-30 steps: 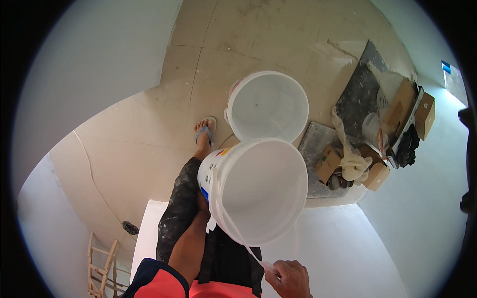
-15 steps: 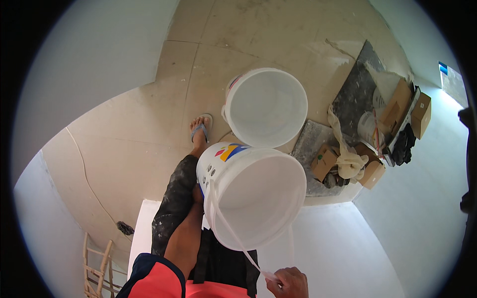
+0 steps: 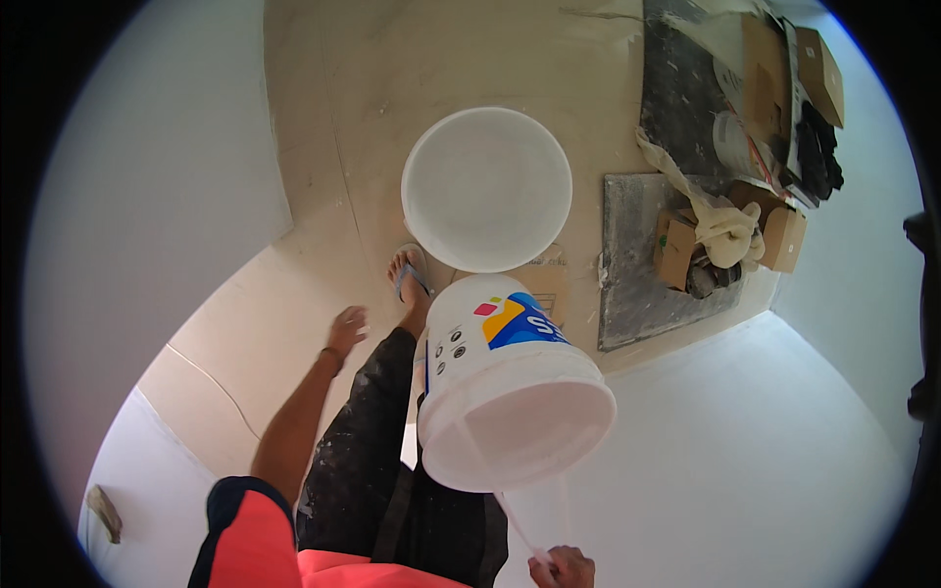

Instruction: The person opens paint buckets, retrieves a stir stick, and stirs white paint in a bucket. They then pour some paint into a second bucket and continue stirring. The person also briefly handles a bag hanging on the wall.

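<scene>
My right hand (image 3: 564,568) is closed round the thin white handle (image 3: 517,519) of a white plastic bucket (image 3: 480,358). This bucket has a coloured label on its side and tilts with its mouth toward me; its inside looks bare where it shows. My left hand (image 3: 345,333) is off the bucket, beside my dark trouser leg, its fingers stretched and holding nothing. Just beyond the tilted bucket stands a second white bucket (image 3: 487,189), upright and open at the top, with pale inner walls.
A flattened piece of cardboard (image 3: 544,284) lies by the second bucket. To the right, a dark dusty board (image 3: 627,265) bears cardboard boxes (image 3: 784,238) and a cream cloth (image 3: 727,233). A pale wall (image 3: 176,127) rises at the left. My sandalled foot (image 3: 409,274) is near both buckets.
My left hand has come off the held bucket and swung out to the left. The bucket has tipped further toward me, showing more of its label. My right hand keeps the handle.
</scene>
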`<state>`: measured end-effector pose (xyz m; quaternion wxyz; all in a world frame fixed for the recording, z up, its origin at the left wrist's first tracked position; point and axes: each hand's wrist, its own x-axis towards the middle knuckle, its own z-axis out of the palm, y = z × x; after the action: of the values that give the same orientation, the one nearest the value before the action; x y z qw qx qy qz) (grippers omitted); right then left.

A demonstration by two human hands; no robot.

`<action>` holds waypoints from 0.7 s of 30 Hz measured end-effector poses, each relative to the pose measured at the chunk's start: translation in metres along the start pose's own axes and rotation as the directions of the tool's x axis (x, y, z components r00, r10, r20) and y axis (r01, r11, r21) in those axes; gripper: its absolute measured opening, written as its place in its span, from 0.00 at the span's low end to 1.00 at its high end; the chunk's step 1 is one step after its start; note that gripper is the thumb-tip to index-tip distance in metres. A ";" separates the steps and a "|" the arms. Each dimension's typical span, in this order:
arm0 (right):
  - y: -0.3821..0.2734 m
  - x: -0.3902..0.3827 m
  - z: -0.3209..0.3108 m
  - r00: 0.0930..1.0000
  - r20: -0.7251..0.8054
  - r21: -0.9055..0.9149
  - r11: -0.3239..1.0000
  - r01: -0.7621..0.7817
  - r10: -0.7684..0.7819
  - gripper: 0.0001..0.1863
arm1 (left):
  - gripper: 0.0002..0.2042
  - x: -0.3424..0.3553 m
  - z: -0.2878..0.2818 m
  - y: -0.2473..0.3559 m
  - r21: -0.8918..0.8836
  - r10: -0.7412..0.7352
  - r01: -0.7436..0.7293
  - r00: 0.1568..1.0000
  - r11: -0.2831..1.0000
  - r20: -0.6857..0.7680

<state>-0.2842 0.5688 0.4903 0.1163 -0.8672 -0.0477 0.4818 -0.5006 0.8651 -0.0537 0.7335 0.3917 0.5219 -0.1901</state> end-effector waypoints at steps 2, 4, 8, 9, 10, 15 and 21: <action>0.018 0.013 0.015 1.000 -0.024 -0.014 1.000 -0.008 0.008 0.10 | 0.11 -0.036 -0.067 0.014 -0.036 -0.051 0.047 0.991 0.998 -0.126; 0.036 0.031 0.031 0.999 -0.040 0.030 0.999 -0.028 0.029 0.13 | 0.09 -0.088 -0.137 0.015 0.014 -0.126 0.134 0.960 0.991 -0.251; 0.072 0.074 0.059 0.981 -0.028 0.281 0.943 -0.177 0.193 0.21 | 0.07 -0.213 -0.252 -0.008 0.169 -0.116 0.223 0.867 0.960 -0.485; 0.079 0.083 0.067 0.975 -0.025 0.361 0.911 -0.197 0.221 0.22 | 0.09 -0.245 -0.272 -0.016 0.263 -0.116 0.278 0.859 0.924 -0.499; 0.086 0.094 0.076 0.970 -0.044 0.347 0.915 -0.207 0.237 0.22 | 0.11 -0.274 -0.292 -0.022 0.323 -0.145 0.321 0.873 0.890 -0.466; 0.120 0.133 0.120 0.948 -0.062 0.444 0.859 -0.255 0.313 0.21 | 0.11 -0.409 -0.353 -0.044 0.368 -0.339 0.541 0.805 0.756 -0.487; 0.160 0.148 0.173 0.942 -0.144 0.513 0.837 -0.190 0.303 0.19 | 0.07 -0.514 -0.378 -0.086 0.086 -0.444 0.629 0.633 0.773 -0.635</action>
<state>-0.3565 0.4697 0.2411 0.2742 -0.8554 0.2022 0.3902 -0.9893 1.0374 0.3280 0.3775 0.3609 0.7777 -0.3497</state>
